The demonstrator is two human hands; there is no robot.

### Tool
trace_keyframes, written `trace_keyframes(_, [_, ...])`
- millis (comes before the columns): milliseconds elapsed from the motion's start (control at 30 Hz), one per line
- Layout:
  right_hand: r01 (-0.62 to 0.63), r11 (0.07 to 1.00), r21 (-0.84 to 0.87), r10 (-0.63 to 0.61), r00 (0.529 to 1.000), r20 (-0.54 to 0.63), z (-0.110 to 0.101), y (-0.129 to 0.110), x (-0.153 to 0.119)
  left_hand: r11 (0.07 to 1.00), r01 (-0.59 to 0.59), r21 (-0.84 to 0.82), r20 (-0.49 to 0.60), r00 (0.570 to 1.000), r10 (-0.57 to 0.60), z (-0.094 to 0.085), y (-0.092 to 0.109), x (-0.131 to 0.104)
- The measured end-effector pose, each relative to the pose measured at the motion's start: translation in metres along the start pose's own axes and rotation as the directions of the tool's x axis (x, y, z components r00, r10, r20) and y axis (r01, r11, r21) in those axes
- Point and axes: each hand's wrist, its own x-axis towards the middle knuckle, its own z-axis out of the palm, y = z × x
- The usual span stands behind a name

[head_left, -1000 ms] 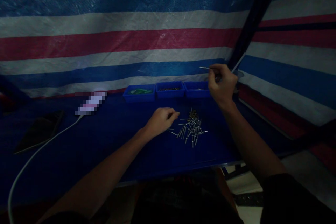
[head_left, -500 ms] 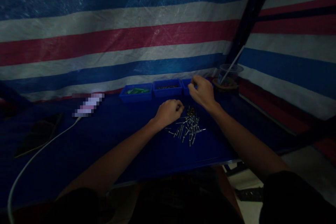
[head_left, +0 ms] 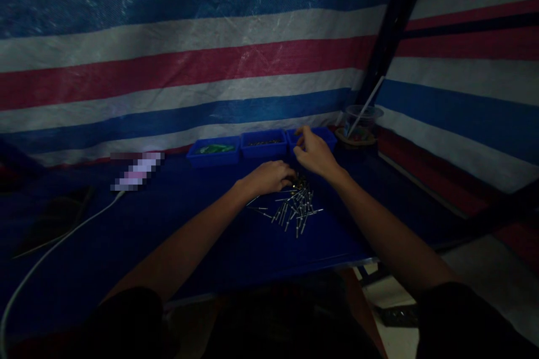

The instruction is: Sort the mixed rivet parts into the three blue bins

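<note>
My left hand [head_left: 272, 177] is low over the table, its fingers curled down at a small heap of brass-coloured parts [head_left: 300, 182]. Whatever its fingertips hold is hidden. My right hand [head_left: 314, 152] hovers just in front of the right-hand blue bin [head_left: 327, 136], thumb and fingers apart, with nothing visible in them. Below both hands, a loose pile of silver blind rivets [head_left: 297, 207] lies spread on the blue tabletop [head_left: 227, 241]. The inside of the right-hand bin is partly covered by my right hand.
Two more blue bins stand in the row: one with small dark parts [head_left: 264, 143], one with green pieces [head_left: 215, 149]. A clear plastic cup [head_left: 362, 118] with a straw sits at the back right. A lit phone [head_left: 138, 171] with a white cable [head_left: 71, 233] lies left.
My right hand has come slightly down and left from the right-hand bin, its fingers spreading. My left hand has shifted onto the brass-coloured heap. The whole view has moved a little.
</note>
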Motion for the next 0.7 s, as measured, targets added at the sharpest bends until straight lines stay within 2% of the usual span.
trace_keyframes(100, [0.048,0.999,-0.015,-0.045,0.992,0.116,0.007,-0.002,-0.002,0.998,0.067,-0.021,-0.090,0.994,-0.069,0.006,-0.004,-0.007])
trace_keyframes(167, [0.079,0.997,0.001,-0.078,0.985,0.156,0.011,-0.005,-0.004,0.970,0.140,-0.198,-0.156,0.973,-0.173,0.009,-0.009,-0.015])
trace_keyframes(233, [0.130,0.991,0.038,-0.135,0.975,0.174,0.015,-0.010,-0.007,0.856,0.220,-0.468,-0.188,0.921,-0.340,0.011,-0.012,-0.025])
trace_keyframes(300, [0.214,0.972,0.096,-0.228,0.955,0.187,0.018,-0.017,-0.011,0.677,0.249,-0.693,-0.187,0.844,-0.502,0.010,-0.013,-0.036])
trace_keyframes(367, [0.309,0.939,0.150,-0.334,0.923,0.190,0.020,-0.025,-0.015,0.529,0.212,-0.821,-0.189,0.774,-0.604,0.007,-0.012,-0.046])
trace_keyframes(433, [0.379,0.909,0.172,-0.407,0.898,0.170,0.020,-0.031,-0.019,0.442,0.161,-0.882,-0.194,0.731,-0.654,0.003,-0.011,-0.052])
trace_keyframes(567, [0.414,0.898,0.148,-0.432,0.894,0.119,0.019,-0.038,-0.023,0.399,0.104,-0.911,-0.231,0.671,-0.704,-0.001,-0.010,-0.054])
trace_keyframes(700, [0.431,0.902,0.021,-0.430,0.896,0.108,0.019,-0.042,-0.023,0.410,0.050,-0.911,-0.277,0.662,-0.696,-0.003,-0.007,-0.050])
